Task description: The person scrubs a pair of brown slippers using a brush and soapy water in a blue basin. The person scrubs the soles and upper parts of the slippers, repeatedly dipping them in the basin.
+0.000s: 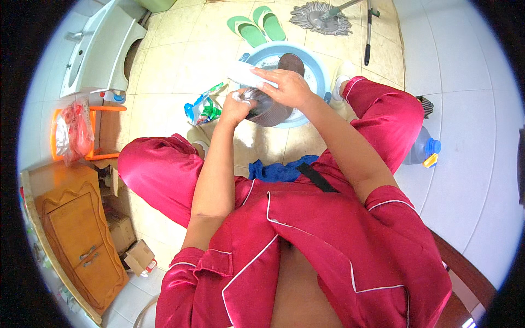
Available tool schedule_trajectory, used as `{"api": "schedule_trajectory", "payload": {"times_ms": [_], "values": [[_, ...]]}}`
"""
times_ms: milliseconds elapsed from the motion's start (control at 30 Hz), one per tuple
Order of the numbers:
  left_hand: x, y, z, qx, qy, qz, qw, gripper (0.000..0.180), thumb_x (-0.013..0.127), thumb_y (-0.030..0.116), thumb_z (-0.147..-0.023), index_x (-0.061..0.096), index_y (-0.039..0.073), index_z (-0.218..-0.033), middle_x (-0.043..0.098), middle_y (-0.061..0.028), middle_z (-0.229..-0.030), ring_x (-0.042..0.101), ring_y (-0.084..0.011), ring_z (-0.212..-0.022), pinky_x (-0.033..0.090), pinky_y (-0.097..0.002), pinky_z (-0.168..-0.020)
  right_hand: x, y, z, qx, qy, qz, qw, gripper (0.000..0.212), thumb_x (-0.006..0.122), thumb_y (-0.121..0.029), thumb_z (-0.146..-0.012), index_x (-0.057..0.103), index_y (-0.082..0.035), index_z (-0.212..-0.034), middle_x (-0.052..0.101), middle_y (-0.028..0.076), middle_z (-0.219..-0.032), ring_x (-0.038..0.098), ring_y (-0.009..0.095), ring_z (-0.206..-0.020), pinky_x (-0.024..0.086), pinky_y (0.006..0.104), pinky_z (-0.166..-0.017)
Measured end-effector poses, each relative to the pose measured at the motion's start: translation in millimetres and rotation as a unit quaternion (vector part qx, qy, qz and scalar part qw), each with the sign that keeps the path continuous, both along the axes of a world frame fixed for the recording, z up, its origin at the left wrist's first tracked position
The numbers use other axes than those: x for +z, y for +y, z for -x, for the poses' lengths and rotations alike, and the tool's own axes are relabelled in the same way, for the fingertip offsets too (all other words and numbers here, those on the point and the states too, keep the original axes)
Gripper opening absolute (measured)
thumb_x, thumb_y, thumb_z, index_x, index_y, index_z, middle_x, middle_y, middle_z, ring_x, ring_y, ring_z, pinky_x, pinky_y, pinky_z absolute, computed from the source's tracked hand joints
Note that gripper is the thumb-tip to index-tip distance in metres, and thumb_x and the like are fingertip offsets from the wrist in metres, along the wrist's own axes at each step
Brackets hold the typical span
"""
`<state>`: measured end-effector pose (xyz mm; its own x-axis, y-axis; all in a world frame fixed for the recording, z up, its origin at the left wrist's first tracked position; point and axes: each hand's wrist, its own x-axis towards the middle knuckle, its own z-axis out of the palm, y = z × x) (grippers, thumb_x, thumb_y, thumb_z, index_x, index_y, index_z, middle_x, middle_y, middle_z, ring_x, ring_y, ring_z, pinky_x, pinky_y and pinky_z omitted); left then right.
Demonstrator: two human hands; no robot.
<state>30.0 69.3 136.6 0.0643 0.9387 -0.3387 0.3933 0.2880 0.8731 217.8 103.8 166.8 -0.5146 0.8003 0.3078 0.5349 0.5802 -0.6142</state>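
A light blue basin (pixel 322 63) of sudsy water stands on the floor in front of me. Over its near left side my left hand (pixel 236 109) is closed on the edge of a dark brown slipper (pixel 272 113), with white foam about the fingers. My right hand (pixel 291 87) grips a white scrubbing brush (pixel 243 74) from above, just over the slipper; its bristles are hidden. A second brown slipper (pixel 291 63) leans in the basin behind my right hand.
Green flip-flops (pixel 254 33) and a grey mop head (pixel 320 19) lie beyond the basin. Left of it is a blue-green plastic packet (pixel 203 109). An orange stool (pixel 104 156) with bags stands at left; a blue-capped jug (pixel 424 146) sits at right by my knee.
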Motion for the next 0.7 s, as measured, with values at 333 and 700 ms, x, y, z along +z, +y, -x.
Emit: {"api": "schedule_trajectory", "payload": {"times_ms": [333,700], "values": [[1.1,-6.9,5.2,0.0,-0.002,-0.037,0.999,0.034,0.068,0.008,-0.062,0.062,-0.001,-0.094,0.065,-0.0078,-0.088,0.06,-0.0166,-0.079,0.047,-0.0288,-0.073,-14.5,2.3,-34.4,0.086,0.011,0.143,0.986,0.039,0.05,-0.037,-0.086,0.052,-0.024,-0.122,0.063,0.014,-0.098,0.06,0.035,-0.085,0.048,0.0395,-0.074],[18.1,7.2,22.3,-0.027,0.059,-0.05,0.997,0.032,0.067,0.015,-0.061,0.064,0.002,-0.09,0.065,-0.0114,-0.078,0.061,-0.0211,-0.069,0.048,-0.0304,-0.069,-31.4,3.2,-22.8,0.049,0.134,0.064,0.988,0.038,0.056,-0.031,-0.085,0.054,-0.018,-0.121,0.063,0.017,-0.092,0.062,0.033,-0.078,0.049,0.0351,-0.069]]}}
